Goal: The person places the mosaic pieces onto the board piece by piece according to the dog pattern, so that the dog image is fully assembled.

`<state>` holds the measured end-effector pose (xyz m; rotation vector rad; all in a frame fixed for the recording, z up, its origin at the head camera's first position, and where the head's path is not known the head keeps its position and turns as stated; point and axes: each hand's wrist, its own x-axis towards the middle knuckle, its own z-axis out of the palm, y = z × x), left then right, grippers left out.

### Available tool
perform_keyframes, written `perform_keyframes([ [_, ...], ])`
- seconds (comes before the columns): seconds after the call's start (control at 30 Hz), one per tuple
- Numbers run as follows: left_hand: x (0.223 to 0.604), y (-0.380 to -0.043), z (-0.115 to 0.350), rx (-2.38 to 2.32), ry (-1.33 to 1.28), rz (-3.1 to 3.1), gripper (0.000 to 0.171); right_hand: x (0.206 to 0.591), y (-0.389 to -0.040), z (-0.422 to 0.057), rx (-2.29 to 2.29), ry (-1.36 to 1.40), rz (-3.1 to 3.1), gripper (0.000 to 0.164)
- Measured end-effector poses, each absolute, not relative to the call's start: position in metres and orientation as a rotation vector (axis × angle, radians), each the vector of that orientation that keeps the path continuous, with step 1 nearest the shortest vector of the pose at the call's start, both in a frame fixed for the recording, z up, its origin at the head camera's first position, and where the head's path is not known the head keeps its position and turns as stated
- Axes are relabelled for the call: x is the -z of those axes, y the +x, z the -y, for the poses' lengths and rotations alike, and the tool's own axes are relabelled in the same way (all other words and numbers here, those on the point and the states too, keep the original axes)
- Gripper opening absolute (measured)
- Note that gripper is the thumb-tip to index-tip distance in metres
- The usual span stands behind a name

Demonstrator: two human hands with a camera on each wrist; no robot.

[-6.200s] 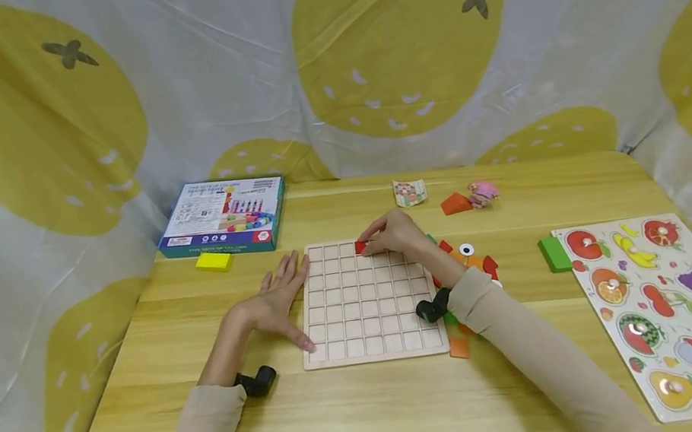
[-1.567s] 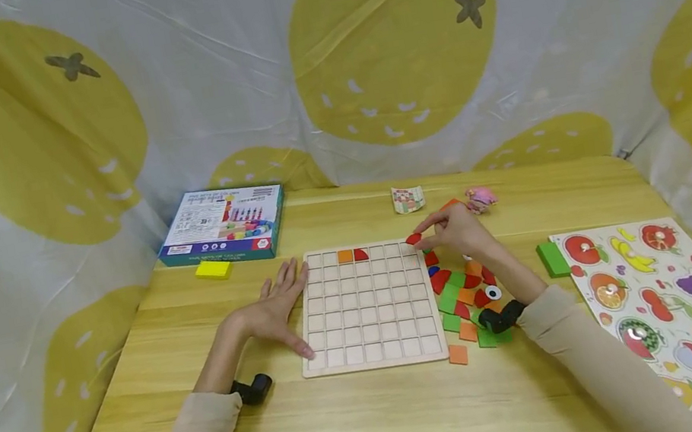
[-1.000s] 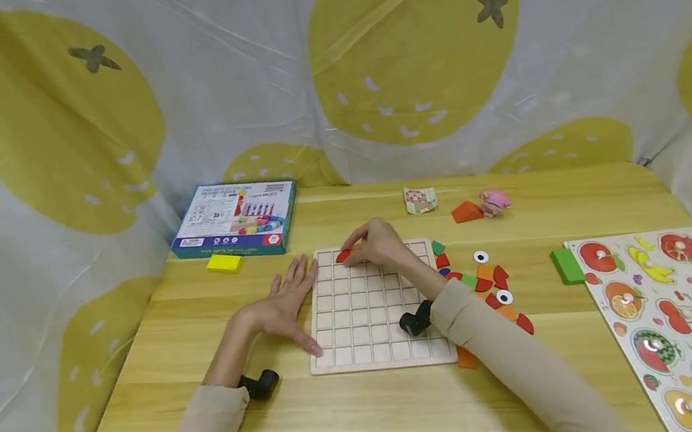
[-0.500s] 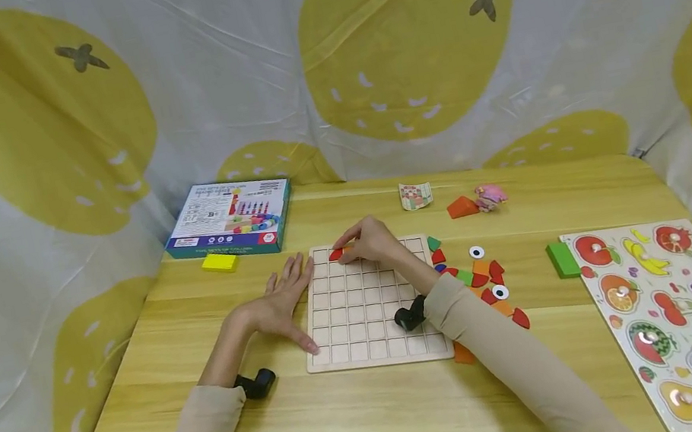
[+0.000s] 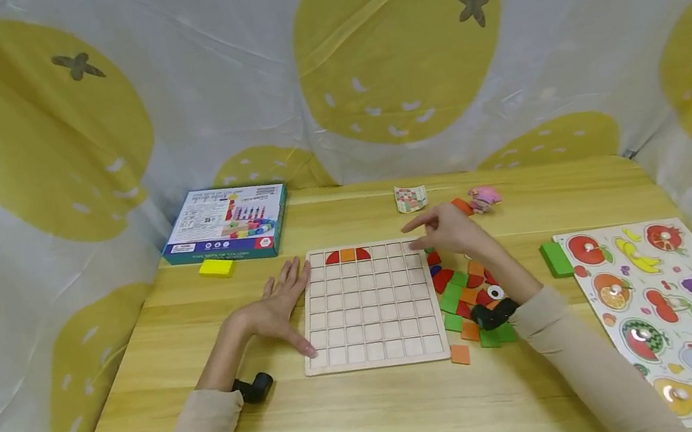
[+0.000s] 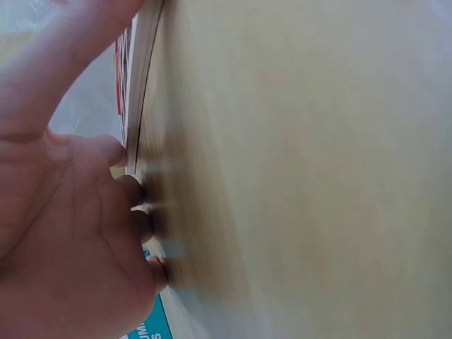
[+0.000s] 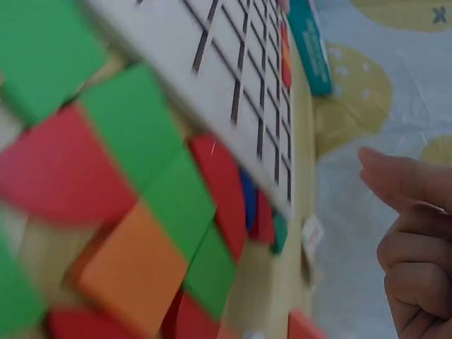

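A pale wooden grid board [image 5: 370,312] lies on the table before me. Its far row bears a red quarter-round tile [image 5: 333,257], an orange square tile [image 5: 348,255] and another red quarter-round tile [image 5: 363,253]. My left hand [image 5: 276,313] is spread along the board's left side, fingertips at the far part of the edge and thumb on the near corner. Over the far right corner hovers my right hand [image 5: 453,232], nothing visible between thumb and extended forefinger; the other fingers curl in. Loose tiles, among them an orange one [image 7: 134,265], lie beneath its wrist.
A boxed toy set [image 5: 225,222] sits far left, a yellow block [image 5: 216,268] before it. Behind the board are a small pattern card [image 5: 411,198] and a pink figure [image 5: 486,197]. At right lie a green block [image 5: 557,260] and a fruit puzzle board [image 5: 673,297].
My right hand carried a red quarter-round tile from the board's right corner to the far row, left of the orange tile, let go and moved back right. My left hand stayed put.
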<state>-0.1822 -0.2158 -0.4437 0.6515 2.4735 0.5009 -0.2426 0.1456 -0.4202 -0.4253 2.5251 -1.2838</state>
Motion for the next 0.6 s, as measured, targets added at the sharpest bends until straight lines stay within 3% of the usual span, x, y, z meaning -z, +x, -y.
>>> perform_keyframes([
  [0.27, 0.442, -0.18, 0.217, -0.509, 0.655, -2.476, 0.147, 0.437, -0.228, -0.231, 1.184, -0.082, -2.527, 0.033],
  [0.6, 0.443, -0.181, 0.217, -0.498, 0.663, -2.481, 0.146, 0.454, -0.233, -0.24, 1.246, -0.042, -2.466, 0.035],
])
